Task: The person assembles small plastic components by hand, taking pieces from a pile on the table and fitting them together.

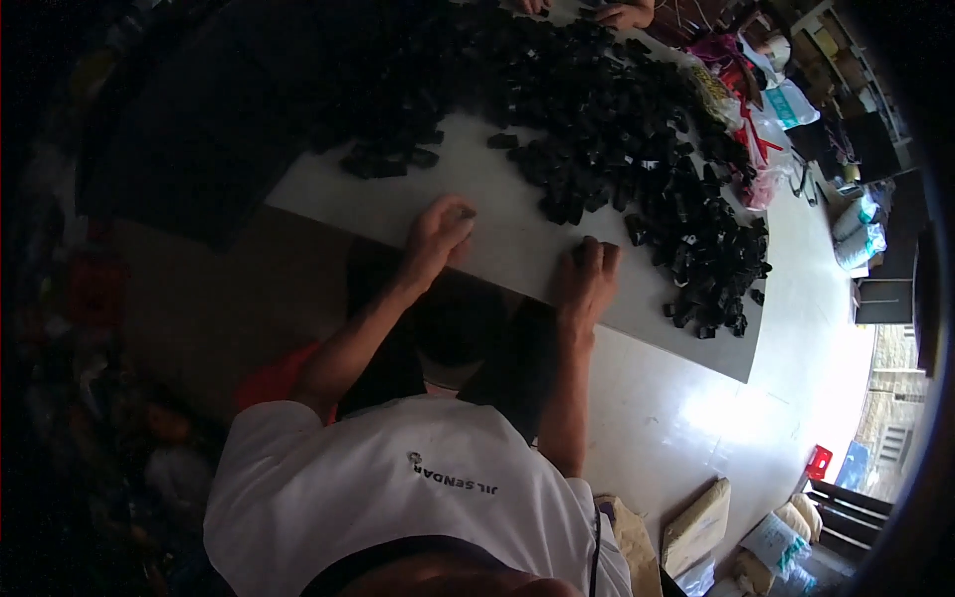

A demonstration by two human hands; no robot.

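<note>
Many small black blocky pieces (597,129) lie heaped across the pale tabletop (468,159), spreading along its far side and down to the right. My left hand (438,239) is at the near edge, its thumb and fingers closed in a pinch. A small dark tip shows at the fingertips, too small to name. To the right, my right hand (589,282) rests at the same edge with fingers curled down. Something dark shows beside those fingers, and it looks like one of the black pieces. The loose pieces nearest my hands lie a short way beyond them.
Across the table are another person's hands (622,14) by the heap. Plastic bags (761,149) hang at the table's right side. A flat brown package (696,522) and sacks (776,542) sit on the floor at lower right. Something red (274,378) is beside my left arm.
</note>
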